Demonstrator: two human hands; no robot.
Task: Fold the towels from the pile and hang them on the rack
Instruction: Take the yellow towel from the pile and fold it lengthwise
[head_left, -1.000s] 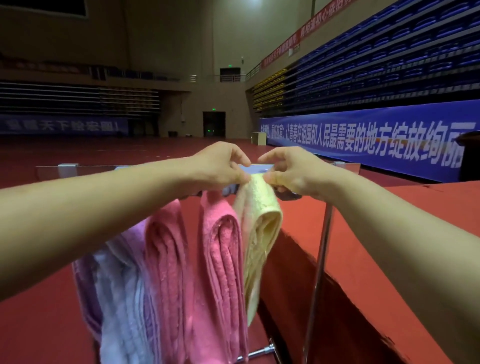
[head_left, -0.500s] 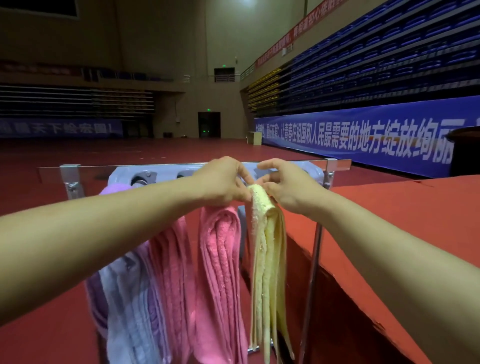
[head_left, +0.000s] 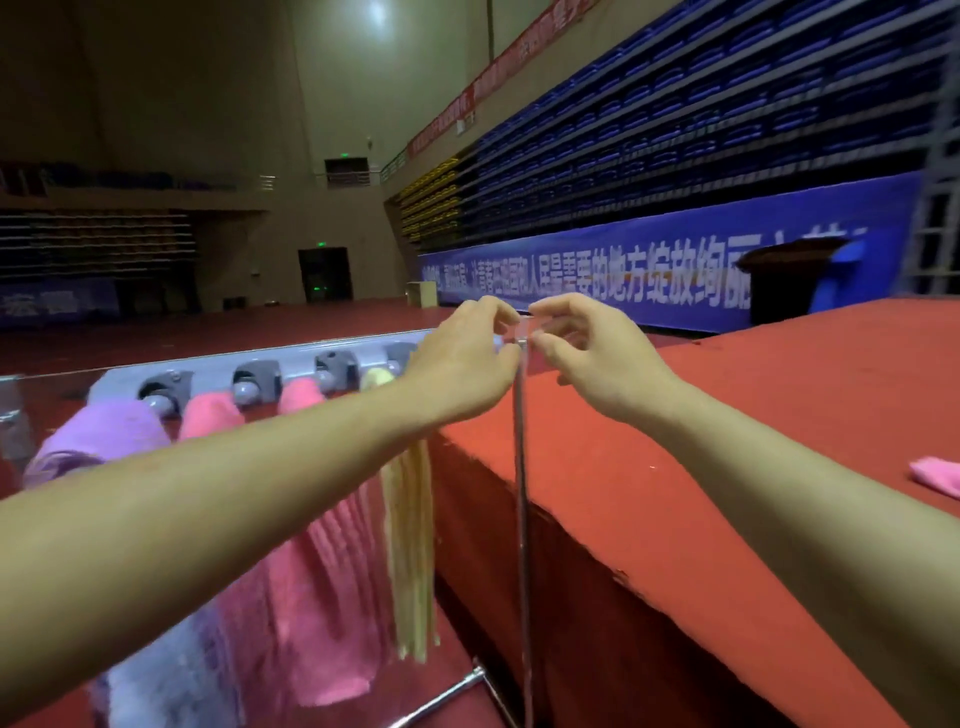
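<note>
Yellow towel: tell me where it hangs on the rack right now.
In the head view, the folded pale yellow terry towel hangs at the right end of the row on the grey metal rack, beside a pink terry towel and under the left forearm.

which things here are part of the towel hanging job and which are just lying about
Part of the job:
rack
purple towel
two pink towels on the rack
yellow towel
pink towel on the red platform
left hand, right hand, both holding nothing

Just there:
red platform
blue banner
dark bin
</note>
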